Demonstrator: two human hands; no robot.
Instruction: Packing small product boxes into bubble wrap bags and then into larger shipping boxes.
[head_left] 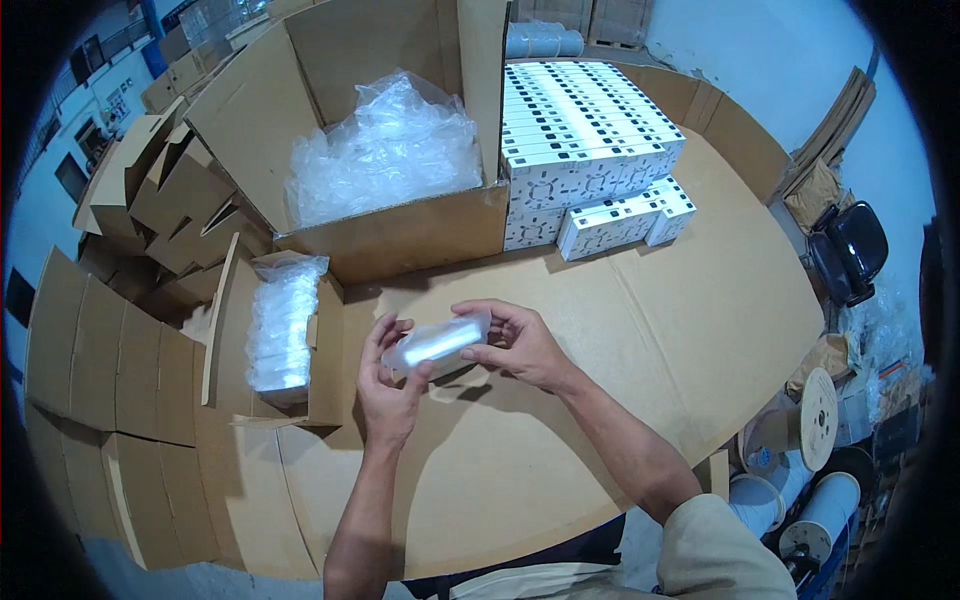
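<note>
The left hand [392, 382] has its thumb and fingers parted just wide enough to grasp one end of a clear-wrapped package [437, 343], while the right hand [528, 348] pinches the other end between thumb and curled fingers. The package is held above the cardboard-covered table [590, 400], to the right of a small open carton [326, 345] with similar wrapped packs [282, 325].

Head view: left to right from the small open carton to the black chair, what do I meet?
Small open carton, left hand, wrapped pack, right hand, black chair.
</note>
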